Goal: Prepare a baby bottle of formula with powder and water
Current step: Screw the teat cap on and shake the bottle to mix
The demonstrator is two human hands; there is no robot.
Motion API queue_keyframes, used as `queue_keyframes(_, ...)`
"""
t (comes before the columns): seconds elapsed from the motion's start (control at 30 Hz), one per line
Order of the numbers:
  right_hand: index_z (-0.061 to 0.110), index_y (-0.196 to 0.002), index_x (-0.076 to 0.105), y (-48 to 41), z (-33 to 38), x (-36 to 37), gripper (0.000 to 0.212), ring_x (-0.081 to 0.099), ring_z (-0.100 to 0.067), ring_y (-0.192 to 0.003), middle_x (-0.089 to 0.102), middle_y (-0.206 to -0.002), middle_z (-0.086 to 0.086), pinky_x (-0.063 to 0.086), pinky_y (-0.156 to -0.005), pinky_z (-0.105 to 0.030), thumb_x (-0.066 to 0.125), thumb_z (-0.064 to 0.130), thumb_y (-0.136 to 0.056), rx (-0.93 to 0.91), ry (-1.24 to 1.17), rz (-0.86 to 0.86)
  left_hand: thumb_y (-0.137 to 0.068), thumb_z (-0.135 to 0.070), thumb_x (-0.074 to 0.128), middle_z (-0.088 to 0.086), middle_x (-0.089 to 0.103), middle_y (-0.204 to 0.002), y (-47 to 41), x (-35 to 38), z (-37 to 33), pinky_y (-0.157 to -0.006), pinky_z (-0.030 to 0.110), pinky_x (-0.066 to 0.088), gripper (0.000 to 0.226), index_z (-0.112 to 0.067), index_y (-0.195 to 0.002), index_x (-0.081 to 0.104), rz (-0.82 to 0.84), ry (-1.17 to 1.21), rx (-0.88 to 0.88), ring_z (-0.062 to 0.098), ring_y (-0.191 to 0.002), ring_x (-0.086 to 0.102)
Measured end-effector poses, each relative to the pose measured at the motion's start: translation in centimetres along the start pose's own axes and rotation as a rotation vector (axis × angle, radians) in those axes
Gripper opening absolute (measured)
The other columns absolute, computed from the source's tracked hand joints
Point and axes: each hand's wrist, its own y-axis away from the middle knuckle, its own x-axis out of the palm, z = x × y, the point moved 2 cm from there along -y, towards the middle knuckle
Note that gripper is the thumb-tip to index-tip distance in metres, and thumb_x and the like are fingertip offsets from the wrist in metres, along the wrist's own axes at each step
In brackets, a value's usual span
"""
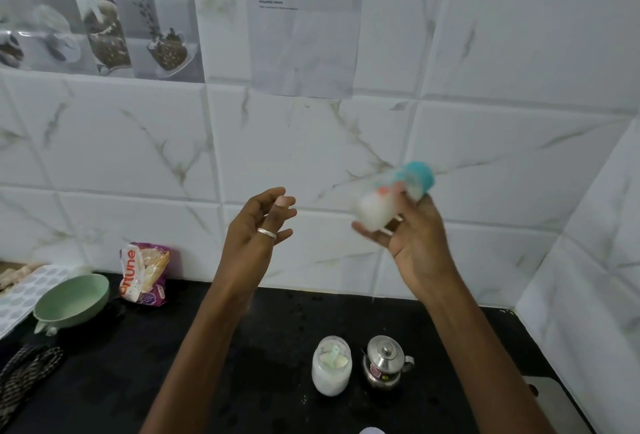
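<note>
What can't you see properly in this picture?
- Baby bottle in the right hand, head view: motion blur smears it, so its markings and fill level are unreadable.
- Paper on the wall: print too small and soft to read.
- Powder jar: whether it has a lid is unclear.
- White object: cut off by the bottom edge.
- Left hand: empty, fingers loosely curled.

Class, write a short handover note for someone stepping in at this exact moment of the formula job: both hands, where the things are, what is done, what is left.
Right hand: raised, gripping the blurred clear baby bottle with teal cap, tilted, milky white inside.
Left hand: raised, open, empty, apart from the bottle.
On the black counter: glass jar of white powder with a pale scoop inside, beside the small lidded steel kettle.
Done: bottle looks filled and capped.
Left: probably finish shaking it, then set it down.
</note>
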Motion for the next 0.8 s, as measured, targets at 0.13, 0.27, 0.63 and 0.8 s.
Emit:
queue_keyframes(0.13,0.012,-0.131,0.046,0.4,-0.5,0.3,0.056,0.072,-0.029,-0.108,0.066,-0.12,-0.012,0.062,-0.076,-0.047,0.079,0.027,-0.089,0.049,0.117,0.05,-0.091,-0.056,0.062,-0.013,0.076,-0.119,-0.1,-0.2,-0.1,-0.09,0.029,0.061,0.051,-0.025,-0.132,0.065,-0.008,-0.005,0.006,0.008,-0.115,0.072)
queue_keyframes(0.27,0.016,-0.132,0.05,0.6,-0.5,0.3,0.067,0.072,-0.031,-0.11,0.069,-0.117,-0.009,0.062,-0.078,-0.052,0.085,0.03,-0.076,0.088,0.19,0.101,-0.095,-0.057,0.064,-0.013,0.076,-0.12,-0.2,-0.1,0.0,-0.09,0.028,0.061,0.048,-0.026,-0.132,0.065,-0.004,-0.004,0.001,0.008,-0.116,0.072)
queue_keyframes(0.63,0.01,-0.139,0.045,0.2,0.4,0.6,0.069,0.07,-0.032,-0.116,0.07,-0.121,-0.007,0.061,-0.081,-0.05,0.08,0.032,-0.084,-0.027,-0.051,0.056,-0.092,-0.055,0.061,-0.014,0.076,-0.12,0.0,-0.2,0.3,-0.087,0.026,0.061,0.048,-0.027,-0.132,0.065,0.016,-0.006,0.005,0.008,-0.116,0.072)
queue_keyframes(0.8,0.023,-0.132,0.051,1.4,-1.2,1.3,0.078,0.066,-0.034,-0.121,0.067,-0.126,-0.01,0.061,-0.084,-0.055,0.091,0.044,-0.068,0.107,0.286,0.175,-0.091,-0.056,0.061,-0.014,0.076,-0.121,-0.2,-0.5,0.3,-0.092,0.031,0.06,0.051,-0.027,-0.133,0.065,-0.007,-0.003,-0.001,0.009,-0.116,0.072)
